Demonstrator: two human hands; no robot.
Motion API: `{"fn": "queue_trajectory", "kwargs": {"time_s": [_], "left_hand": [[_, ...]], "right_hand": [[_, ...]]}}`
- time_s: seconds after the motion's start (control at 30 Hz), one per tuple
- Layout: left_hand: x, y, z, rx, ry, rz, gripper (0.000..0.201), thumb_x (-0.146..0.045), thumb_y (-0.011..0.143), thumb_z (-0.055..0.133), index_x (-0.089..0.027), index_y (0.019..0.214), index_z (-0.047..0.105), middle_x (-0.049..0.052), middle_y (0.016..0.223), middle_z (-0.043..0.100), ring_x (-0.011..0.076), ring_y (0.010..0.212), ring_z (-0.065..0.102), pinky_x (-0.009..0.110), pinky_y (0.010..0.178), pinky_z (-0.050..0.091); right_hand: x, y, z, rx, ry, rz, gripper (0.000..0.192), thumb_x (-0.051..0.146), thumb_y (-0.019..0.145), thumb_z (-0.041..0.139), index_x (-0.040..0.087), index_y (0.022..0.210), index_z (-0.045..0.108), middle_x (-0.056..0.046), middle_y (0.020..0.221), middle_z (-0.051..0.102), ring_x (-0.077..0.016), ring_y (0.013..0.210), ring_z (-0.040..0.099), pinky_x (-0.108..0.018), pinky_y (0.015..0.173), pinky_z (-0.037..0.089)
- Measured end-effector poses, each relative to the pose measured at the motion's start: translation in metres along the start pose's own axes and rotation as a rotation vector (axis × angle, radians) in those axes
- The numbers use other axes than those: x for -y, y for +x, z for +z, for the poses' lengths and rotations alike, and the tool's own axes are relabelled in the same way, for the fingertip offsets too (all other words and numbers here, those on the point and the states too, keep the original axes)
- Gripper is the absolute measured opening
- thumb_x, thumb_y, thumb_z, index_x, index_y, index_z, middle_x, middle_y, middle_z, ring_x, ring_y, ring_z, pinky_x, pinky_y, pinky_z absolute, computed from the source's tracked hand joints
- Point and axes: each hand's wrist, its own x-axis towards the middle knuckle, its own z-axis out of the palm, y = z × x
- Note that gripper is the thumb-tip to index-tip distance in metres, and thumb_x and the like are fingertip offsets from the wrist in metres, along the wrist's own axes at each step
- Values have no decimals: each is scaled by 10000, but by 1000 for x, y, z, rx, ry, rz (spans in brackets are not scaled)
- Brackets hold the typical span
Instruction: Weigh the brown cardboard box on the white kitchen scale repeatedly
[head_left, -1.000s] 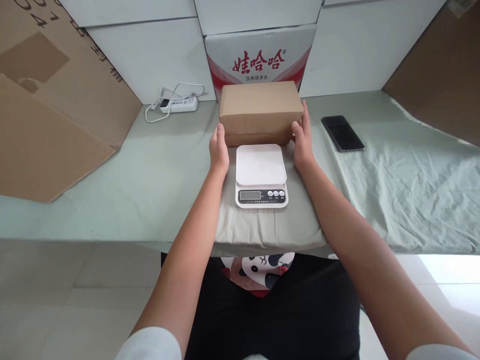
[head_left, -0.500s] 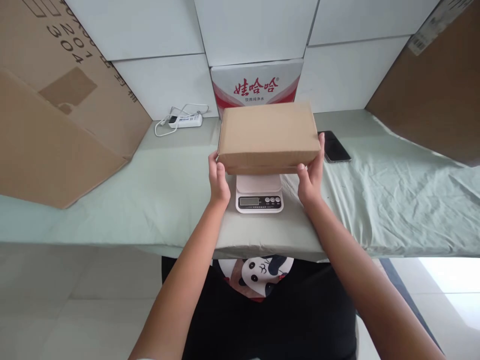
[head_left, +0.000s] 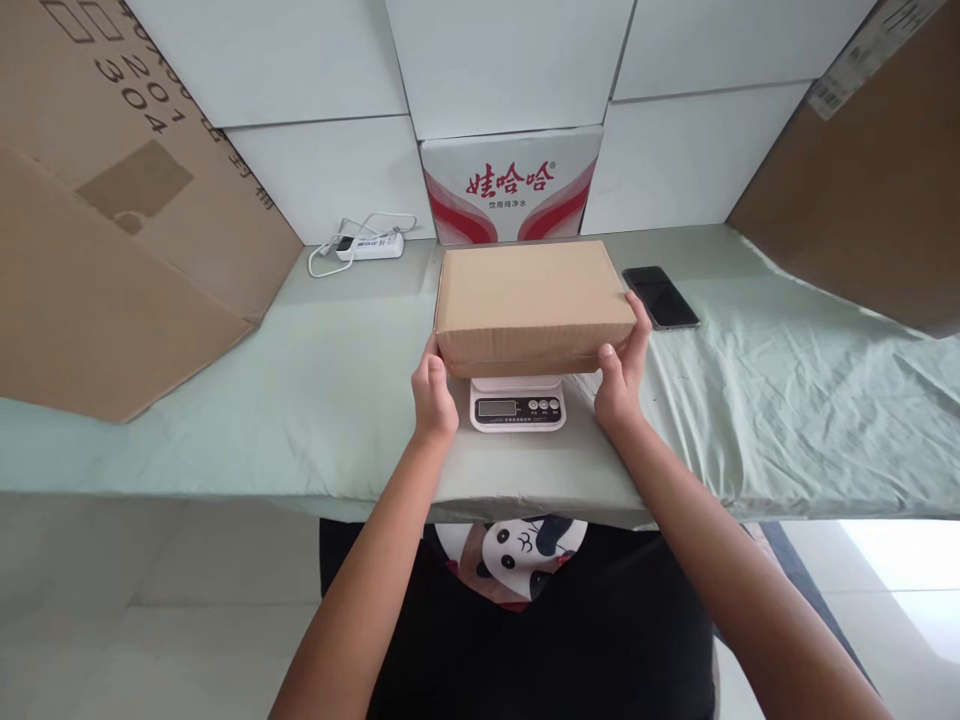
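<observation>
A closed brown cardboard box (head_left: pixel 532 300) lies flat over the platform of a small white digital kitchen scale (head_left: pixel 517 405), hiding all but the scale's front strip with its display and buttons. My left hand (head_left: pixel 433 390) grips the box's near left corner. My right hand (head_left: pixel 622 370) grips its near right corner, thumb on the front face and fingers along the right side. Whether the box rests fully on the scale or is still partly carried I cannot tell.
The table is covered with a pale green cloth (head_left: pixel 787 400). A black phone (head_left: pixel 660 296) lies right of the box. A white power strip with cord (head_left: pixel 367 245) sits back left. A red-and-white printed carton (head_left: pixel 510 185) stands behind, large brown cardboard boxes (head_left: pixel 112 220) at both sides.
Both hands lifted the box from behind the scale, carried it toward me over the scale, and lowered it onto the platform. The view also shifted slightly.
</observation>
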Motion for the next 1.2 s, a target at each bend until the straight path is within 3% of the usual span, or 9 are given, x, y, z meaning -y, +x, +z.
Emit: {"fn": "queue_trajectory", "kwargs": {"time_s": [0.27,0.53,0.67,0.8,0.9,0.97,1.1,1.2], "left_hand": [[-2,1,0,-97,11,-1,820,-921,1054,445,-291,1427,814,147,1495,821,363,1566,690,509,1360,517],[4,4,-1,-48,-11,-53,805,-924,1065,422,-277,1297,841,127,1312,867,340,1357,785,465,1160,633],[-3,27,-3,-39,-72,-17,847,-970,1029,435,-288,1351,822,119,1340,859,343,1393,782,446,1144,647],[-7,72,5,-22,-179,-14,897,-1026,949,523,-286,1363,811,126,1361,863,364,1479,752,427,1160,649],[8,104,17,-3,-220,-20,902,-1048,913,547,-278,1289,828,129,1399,851,361,1545,712,416,1196,636],[27,118,23,-11,-219,-29,909,-1057,899,560,-264,1253,830,131,1403,848,358,1546,713,410,1206,632],[64,126,29,-18,-208,-91,924,-1068,873,584,-247,1217,828,143,1404,853,372,1530,726,423,1211,635],[77,126,29,-7,-195,-128,924,-1067,882,571,-251,1224,832,140,1430,850,375,1560,709,436,1249,619]], "right_hand": [[8,3,-4,-14,37,36,892,886,964,504,402,1712,521,-111,1769,571,-473,1695,487,-753,1328,510],[12,10,-7,30,28,24,808,876,1020,490,407,1664,621,-76,1772,627,-470,1724,499,-781,1397,453],[17,34,-9,81,85,-17,767,895,1040,476,509,1695,580,-16,1791,606,-486,1716,521,-797,1322,534],[4,79,3,111,147,-112,779,946,1043,430,571,1721,517,50,1820,565,-478,1762,462,-799,1403,445],[-21,103,24,112,174,-100,843,973,1028,425,546,1754,479,47,1881,498,-444,1815,382,-723,1469,390],[-39,107,39,106,190,-79,898,991,1014,410,524,1780,441,40,1892,476,-434,1839,338,-745,1479,358],[-71,94,58,108,211,-22,963,979,994,472,447,1795,431,-11,1906,460,-406,1850,310,-745,1508,286],[-87,86,62,122,226,36,987,978,975,499,442,1799,410,-17,1917,444,-388,1823,366,-730,1499,319]]}}
